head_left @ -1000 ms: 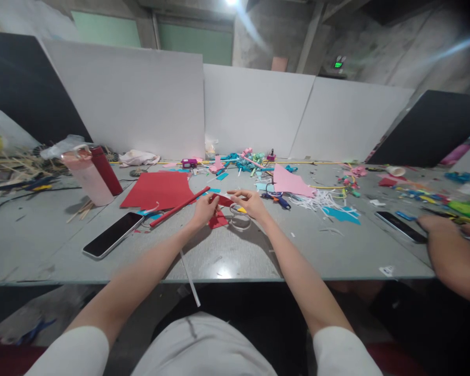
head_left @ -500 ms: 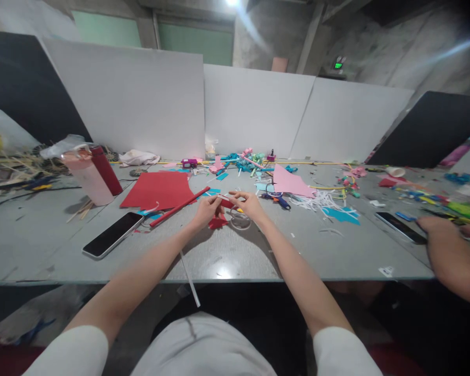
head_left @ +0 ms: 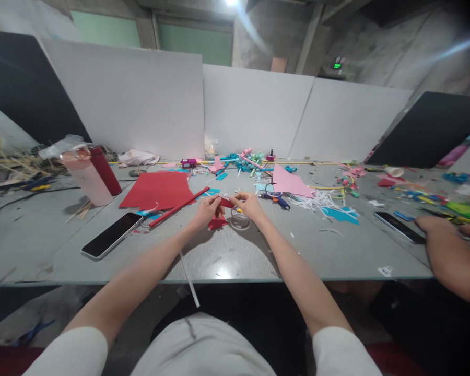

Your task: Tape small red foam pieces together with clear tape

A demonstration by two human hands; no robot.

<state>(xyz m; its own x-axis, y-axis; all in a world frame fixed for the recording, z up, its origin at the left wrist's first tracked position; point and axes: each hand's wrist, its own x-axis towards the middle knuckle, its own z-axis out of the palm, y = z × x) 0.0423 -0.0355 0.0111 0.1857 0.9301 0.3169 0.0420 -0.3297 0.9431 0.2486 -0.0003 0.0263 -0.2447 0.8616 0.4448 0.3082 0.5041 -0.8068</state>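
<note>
Between my two hands is a small piece of red paper (head_left: 226, 202), pinched from both sides above the table. My left hand (head_left: 208, 210) is closed on its left end, and my right hand (head_left: 249, 204) grips its right end. Just below lies another red paper scrap (head_left: 218, 223). A ring of clear tape (head_left: 239, 219) sits on the table under my right hand. Left of my left hand, a red rolled stick (head_left: 179, 207) lies slantwise by a large red sheet (head_left: 156, 190). A thin white strip (head_left: 190, 282) hangs over the table edge below my left forearm.
A phone (head_left: 112, 235) and two bottles (head_left: 86, 175) stand or lie at left. Blue-handled scissors (head_left: 280, 200), a pink sheet (head_left: 292, 183) and white paper shreds (head_left: 321, 200) are at right. Beyond a second phone (head_left: 399, 227), another person's arm (head_left: 452, 250) rests.
My right fingers have shifted slightly at the red paper's right end. Both hands otherwise stay in place, still holding it; the view has barely moved.
</note>
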